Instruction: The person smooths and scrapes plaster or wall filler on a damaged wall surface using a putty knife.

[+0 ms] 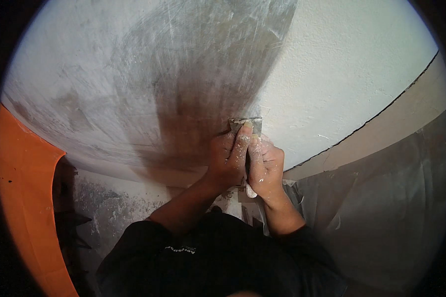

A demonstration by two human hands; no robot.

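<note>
"Head view: what takes up most of it?"

"A wall (342, 74), textured white on the right and smeared, scuffed grey on the left, with a brownish shadow falling over the grey part. A dark, jagged line runs along its lower right edge."

"And around it?"

"A grey sheet (376, 213) hangs at lower right, an orange sheet (27, 198) at far left. Between the orange one and the person shows a grey patch (104, 203) spattered with white."

"How are the arms held?"

"Both forearms rise from a black shirt (208, 257) and slant inward until the left hand (227, 156) and right hand (266, 161) meet."

"Together, then?"

"Yes, side by side, clamped on one scraper (257, 127), fingers curled and thumbs pointing up along it."

"Where does it sit?"

"Between the hands. Its flat blade shows just above them, near where grey meets white; its pale handle end pokes out below. Whether the blade's edge touches, I can't tell. Small white flecks dot the skin."
</note>
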